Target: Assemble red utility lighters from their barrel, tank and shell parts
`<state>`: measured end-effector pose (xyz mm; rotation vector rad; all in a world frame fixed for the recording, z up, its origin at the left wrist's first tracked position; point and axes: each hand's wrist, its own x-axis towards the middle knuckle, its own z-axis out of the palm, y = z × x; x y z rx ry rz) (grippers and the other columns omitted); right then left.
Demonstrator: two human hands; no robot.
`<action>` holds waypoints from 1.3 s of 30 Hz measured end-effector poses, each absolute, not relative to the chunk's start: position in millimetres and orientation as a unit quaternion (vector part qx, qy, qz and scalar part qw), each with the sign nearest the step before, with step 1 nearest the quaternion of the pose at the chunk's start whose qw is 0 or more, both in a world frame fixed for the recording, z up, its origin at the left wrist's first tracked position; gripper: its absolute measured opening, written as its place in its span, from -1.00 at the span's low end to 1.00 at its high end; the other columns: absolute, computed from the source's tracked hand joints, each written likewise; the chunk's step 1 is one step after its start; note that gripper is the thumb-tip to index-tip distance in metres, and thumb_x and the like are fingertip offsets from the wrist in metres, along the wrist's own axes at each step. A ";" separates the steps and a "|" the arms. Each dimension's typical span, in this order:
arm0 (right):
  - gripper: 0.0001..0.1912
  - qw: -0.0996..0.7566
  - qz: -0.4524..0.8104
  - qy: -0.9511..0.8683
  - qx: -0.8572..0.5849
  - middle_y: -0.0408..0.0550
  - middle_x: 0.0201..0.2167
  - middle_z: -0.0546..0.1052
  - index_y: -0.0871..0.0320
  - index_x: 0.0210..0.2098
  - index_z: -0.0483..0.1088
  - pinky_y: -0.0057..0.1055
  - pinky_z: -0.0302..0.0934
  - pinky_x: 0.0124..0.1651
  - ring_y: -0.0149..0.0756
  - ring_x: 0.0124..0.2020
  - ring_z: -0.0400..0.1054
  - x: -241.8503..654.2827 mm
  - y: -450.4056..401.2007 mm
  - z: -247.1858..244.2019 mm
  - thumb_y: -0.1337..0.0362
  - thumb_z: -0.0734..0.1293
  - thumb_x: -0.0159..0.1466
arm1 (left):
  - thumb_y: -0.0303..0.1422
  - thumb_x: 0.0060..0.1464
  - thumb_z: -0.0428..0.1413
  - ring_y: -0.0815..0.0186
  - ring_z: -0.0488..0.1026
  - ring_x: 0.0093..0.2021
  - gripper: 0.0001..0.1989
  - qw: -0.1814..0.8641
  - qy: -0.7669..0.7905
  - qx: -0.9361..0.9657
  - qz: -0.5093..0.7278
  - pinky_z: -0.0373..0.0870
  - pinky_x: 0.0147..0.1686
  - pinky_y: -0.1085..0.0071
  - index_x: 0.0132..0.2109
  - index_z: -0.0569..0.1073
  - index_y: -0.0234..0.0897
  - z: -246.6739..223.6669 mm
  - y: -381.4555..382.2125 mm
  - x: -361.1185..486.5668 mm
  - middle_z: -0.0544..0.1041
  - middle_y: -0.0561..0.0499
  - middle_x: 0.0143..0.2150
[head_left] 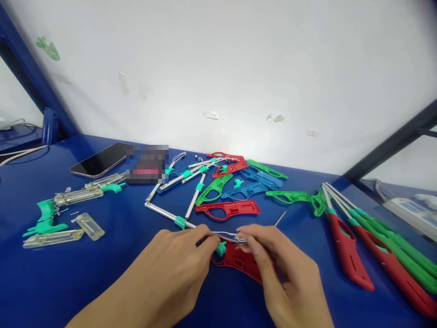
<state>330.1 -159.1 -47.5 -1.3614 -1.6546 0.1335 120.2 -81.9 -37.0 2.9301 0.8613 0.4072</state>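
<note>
At the bottom centre, my left hand is closed round the left end of a red handle half, near its teal trigger and the end of a metal tube. Thin white wires run from there to my right hand, whose thumb and fingertips are pinched together on them over the red piece. A thin rod sticks up behind the right fingers. Just beyond the hands, another red handle half lies flat on the blue table.
Green handle halves, blue ones and metal tubes lie behind the hands. Several whole lighters are at the right. Clear fuel tanks, teal triggers and a phone sit at the left.
</note>
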 end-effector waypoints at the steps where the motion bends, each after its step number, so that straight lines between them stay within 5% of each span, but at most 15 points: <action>1: -0.74 0.477 0.055 -0.678 -0.557 -0.22 -0.15 0.72 -0.07 0.03 0.55 -0.56 0.56 -0.13 -0.38 -0.20 0.67 330.2 -159.1 -47.5 0.39 0.29 0.52 | -0.64 0.28 0.00 0.16 0.71 -0.26 -0.61 0.034 0.280 0.951 0.128 0.54 -0.39 0.35 0.07 0.56 -0.18 -36.7 -81.2 119.7 0.70 -0.05 -0.04; 11: -0.74 0.496 0.061 -0.667 -0.553 -0.24 -0.16 0.71 -0.07 0.02 0.55 -0.60 0.55 -0.11 -0.43 -0.22 0.66 328.4 -158.7 -42.9 0.40 0.29 0.52 | -0.78 -0.04 -0.12 0.24 0.54 -0.55 -0.23 -0.010 0.291 0.947 0.132 0.35 -0.63 0.36 0.21 0.54 -0.15 -38.8 -80.4 121.8 0.62 -0.04 -0.06; 22: -0.73 0.482 0.059 -0.671 -0.560 -0.22 -0.15 0.70 -0.08 0.04 0.55 -0.55 0.56 -0.11 -0.39 -0.20 0.65 331.3 -160.3 -45.2 0.39 0.29 0.53 | -0.73 0.10 -0.18 0.39 0.45 -0.59 -0.33 0.069 0.299 0.920 0.246 0.31 -0.61 0.47 0.11 0.57 -0.07 -50.6 -79.1 121.5 0.53 0.04 -0.16; 29: -0.75 0.498 0.083 -0.655 -0.562 -0.24 -0.15 0.71 -0.10 0.05 0.54 -0.51 0.57 -0.17 -0.38 -0.26 0.66 329.9 -161.6 -46.0 0.36 0.31 0.53 | -0.74 0.13 -0.19 0.22 0.63 -0.44 -0.32 0.078 0.323 0.928 0.171 0.57 -0.48 0.35 0.14 0.59 -0.12 -35.1 -84.1 126.5 0.64 -0.06 -0.06; 39: -0.75 0.510 0.109 -0.650 -0.553 -0.31 -0.14 0.73 -0.12 0.03 0.54 -0.66 0.54 -0.10 -0.47 -0.20 0.68 328.8 -162.9 -44.0 0.38 0.34 0.51 | -0.75 0.17 -0.11 0.17 0.71 -0.35 -0.38 0.064 0.298 0.935 0.183 0.66 -0.42 0.32 0.16 0.56 -0.14 -40.0 -86.6 127.6 0.66 -0.02 -0.12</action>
